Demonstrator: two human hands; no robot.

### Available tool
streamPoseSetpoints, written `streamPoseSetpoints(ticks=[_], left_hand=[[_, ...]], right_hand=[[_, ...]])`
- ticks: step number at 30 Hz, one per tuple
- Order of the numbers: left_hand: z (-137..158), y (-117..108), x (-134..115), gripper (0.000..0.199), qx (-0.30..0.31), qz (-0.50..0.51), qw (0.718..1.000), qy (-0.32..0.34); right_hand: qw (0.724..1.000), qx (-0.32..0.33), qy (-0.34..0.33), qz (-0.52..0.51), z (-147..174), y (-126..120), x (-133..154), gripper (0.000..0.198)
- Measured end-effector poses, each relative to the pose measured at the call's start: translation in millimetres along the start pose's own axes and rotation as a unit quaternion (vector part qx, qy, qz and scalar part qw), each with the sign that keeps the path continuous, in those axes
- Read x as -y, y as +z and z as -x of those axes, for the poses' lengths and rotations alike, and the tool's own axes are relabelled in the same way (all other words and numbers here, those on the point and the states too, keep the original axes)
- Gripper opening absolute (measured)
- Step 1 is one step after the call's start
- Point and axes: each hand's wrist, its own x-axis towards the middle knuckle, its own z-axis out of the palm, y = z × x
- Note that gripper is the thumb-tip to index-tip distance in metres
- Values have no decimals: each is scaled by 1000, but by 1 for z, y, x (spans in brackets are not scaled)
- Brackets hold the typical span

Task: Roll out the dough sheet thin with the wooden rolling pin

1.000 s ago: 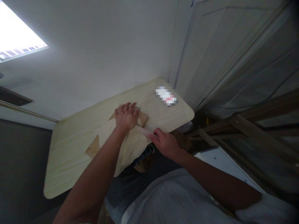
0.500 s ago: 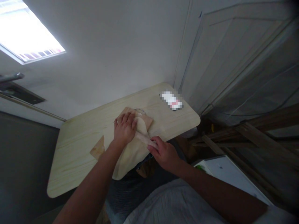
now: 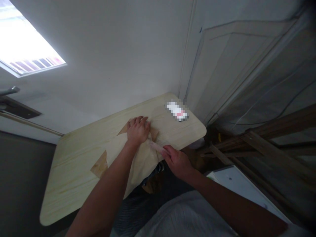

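A wide, pale sheet of dough [image 3: 143, 168] lies over a brown wooden board [image 3: 99, 164] and hangs past the table's near edge. My left hand [image 3: 138, 130] rests palm down on the sheet's far part, fingers stretched out; what lies under the palm is hidden. My right hand [image 3: 176, 161] is closed round the near end of a pale wooden rolling pin [image 3: 158, 147]. The pin slants up from there toward my left hand, and its far end is covered. Only corners of the board show around the dough.
The light wood table [image 3: 71, 171] stands against a white door [image 3: 111, 59]. A blurred white and pink item [image 3: 177, 111] lies at its far right. Below right are a pale, flat-topped object [image 3: 237, 184] and wooden beams [image 3: 261, 141].
My view has shifted slightly. My left hand has moved to the right over the dough, covering the board's metal ring that showed before. The right hand still grips the rolling pin.
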Motion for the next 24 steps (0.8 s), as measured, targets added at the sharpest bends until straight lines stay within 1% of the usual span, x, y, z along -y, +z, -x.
streamPoseSetpoints(ticks=[3,6,8,10,13,15,18,24], left_hand=[[-3,5,11,45,-25,58,998,-1],[3,8,32,42,-45,134,990,2],[11,8,44,40,-48,142,989,-5],[21,6,49,40,-52,107,993,-24],[28,1,42,42,-48,55,997,-38],[26,-2,35,42,-29,47,998,-41],[16,-2,28,43,2,52,998,-39],[-7,6,25,46,26,36,999,-28]], right_hand=[[999,12,0,45,0,-1,4,41],[997,15,-18,73,3,-1,9,40],[996,14,-23,83,5,0,12,40],[996,16,-21,89,7,2,13,41],[996,17,-19,81,8,4,12,43],[998,14,-17,67,8,3,9,43],[999,4,-6,46,7,1,2,44],[998,-13,25,48,2,-4,-8,45]])
